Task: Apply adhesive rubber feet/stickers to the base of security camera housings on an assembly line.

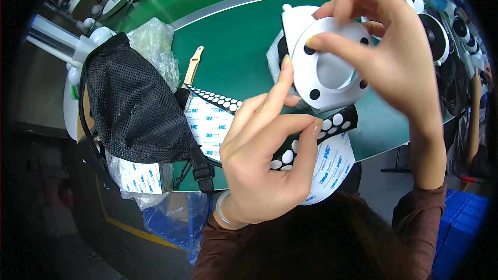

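Note:
A white ring-shaped part (pixel 304 77) with round black pads (pixel 314 94) on its face is tilted toward me over the table. My right hand (pixel 397 52) is closed at its upper rim, with the thumb against the pad at the upper left; motion blurs some fingers. Between the thumb and a finger of my left hand (pixel 270 163) is pinched a black strip of white round dots (pixel 337 121). The left index finger stretches up to the ring's left edge. Behind the ring stands a white housing (pixel 298 18), largely hidden.
A black mesh bag (pixel 137 103) lies at the left, beside bubble wrap (pixel 155 41). White sheets with blue print (pixel 332 173) lie near my left hand. A beige strap-like piece (pixel 194 65) rests on the green table (pixel 233 46). Round white-and-black parts (pixel 434 39) stand at the right.

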### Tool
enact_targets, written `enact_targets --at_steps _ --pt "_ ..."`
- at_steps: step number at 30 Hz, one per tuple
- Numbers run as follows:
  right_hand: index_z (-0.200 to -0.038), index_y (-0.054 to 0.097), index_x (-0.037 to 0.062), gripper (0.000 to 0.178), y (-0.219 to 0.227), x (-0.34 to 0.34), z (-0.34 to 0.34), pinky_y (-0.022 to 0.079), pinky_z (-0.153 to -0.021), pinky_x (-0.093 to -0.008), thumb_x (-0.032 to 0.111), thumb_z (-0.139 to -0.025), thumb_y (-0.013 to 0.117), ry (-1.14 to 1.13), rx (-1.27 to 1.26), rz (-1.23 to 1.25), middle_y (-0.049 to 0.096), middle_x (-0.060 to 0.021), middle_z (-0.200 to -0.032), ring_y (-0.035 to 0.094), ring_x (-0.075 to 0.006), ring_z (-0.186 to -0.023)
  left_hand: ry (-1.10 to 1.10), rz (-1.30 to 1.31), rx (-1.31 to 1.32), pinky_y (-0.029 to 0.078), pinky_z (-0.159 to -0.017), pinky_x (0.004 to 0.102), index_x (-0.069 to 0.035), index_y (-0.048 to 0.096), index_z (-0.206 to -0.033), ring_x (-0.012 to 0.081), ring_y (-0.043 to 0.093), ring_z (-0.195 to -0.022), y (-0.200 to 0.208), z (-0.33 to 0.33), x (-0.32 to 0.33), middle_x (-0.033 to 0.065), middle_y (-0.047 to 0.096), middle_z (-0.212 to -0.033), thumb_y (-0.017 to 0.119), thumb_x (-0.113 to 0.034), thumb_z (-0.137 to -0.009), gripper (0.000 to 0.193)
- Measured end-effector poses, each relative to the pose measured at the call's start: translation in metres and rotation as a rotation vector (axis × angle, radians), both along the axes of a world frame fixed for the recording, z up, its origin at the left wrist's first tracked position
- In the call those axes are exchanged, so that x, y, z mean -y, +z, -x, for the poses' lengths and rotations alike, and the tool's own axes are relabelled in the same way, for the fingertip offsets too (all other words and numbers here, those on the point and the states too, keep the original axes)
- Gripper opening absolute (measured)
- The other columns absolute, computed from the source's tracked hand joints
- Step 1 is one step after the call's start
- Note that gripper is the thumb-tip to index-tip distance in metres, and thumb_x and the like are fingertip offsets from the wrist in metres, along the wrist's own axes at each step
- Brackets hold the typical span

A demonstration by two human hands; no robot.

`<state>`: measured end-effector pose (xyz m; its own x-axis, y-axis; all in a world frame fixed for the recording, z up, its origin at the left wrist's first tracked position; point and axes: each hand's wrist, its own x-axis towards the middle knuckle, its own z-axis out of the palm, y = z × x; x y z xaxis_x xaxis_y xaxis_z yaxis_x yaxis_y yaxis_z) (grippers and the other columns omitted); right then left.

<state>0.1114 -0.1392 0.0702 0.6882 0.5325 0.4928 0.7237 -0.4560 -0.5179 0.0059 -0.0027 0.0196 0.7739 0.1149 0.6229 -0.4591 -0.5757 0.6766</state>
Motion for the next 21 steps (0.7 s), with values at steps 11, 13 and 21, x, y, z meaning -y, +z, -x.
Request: enact_targets --at_steps 11,13,21 --pt "-0.091 0.066 -0.0018 0.031 0.033 -0.024 -0.121 0.035 -0.042 -0.0169 0.028 -0.084 0.059 0.01 -0.461 0.03 0.055 -0.0005 -0.056 0.045 -0.003 -0.044 -0.084 -0.029 -0.126 0.048 -0.068 0.0266 -0.001 0.066 -0.07 0.0231 0.06 -0.077 0.015 0.023 -0.029 0.0242 0.06 -0.106 0.068 0.006 -0.055 0.016" --pt "-0.096 0.065 -0.0003 0.032 0.023 -0.043 -0.171 0.036 -0.044 -0.018 0.028 -0.083 0.06 -0.001 -0.404 -0.036 0.057 -0.0014 -0.067 0.045 -0.0043 -0.049 -0.112 -0.027 -0.147 0.048 -0.068 0.0253 -0.002 0.066 -0.072 0.0223 0.06 -0.077 0.01 0.028 -0.035 0.0229 0.06 -0.106 0.067 0.006 -0.057 0.016" --pt "-0.078 0.067 0.0107 0.015 -0.021 -0.173 -0.215 0.051 -0.07 -0.0391 0.019 -0.066 0.062 -0.125 0.329 0.283 0.065 -0.0117 -0.082 0.062 -0.0281 -0.082 -0.126 -0.019 -0.154 0.048 -0.071 0.0319 -0.001 0.065 -0.073 0.0283 0.062 -0.079 0.009 0.036 -0.06 0.0241 0.06 -0.104 0.066 0.006 -0.056 0.018"
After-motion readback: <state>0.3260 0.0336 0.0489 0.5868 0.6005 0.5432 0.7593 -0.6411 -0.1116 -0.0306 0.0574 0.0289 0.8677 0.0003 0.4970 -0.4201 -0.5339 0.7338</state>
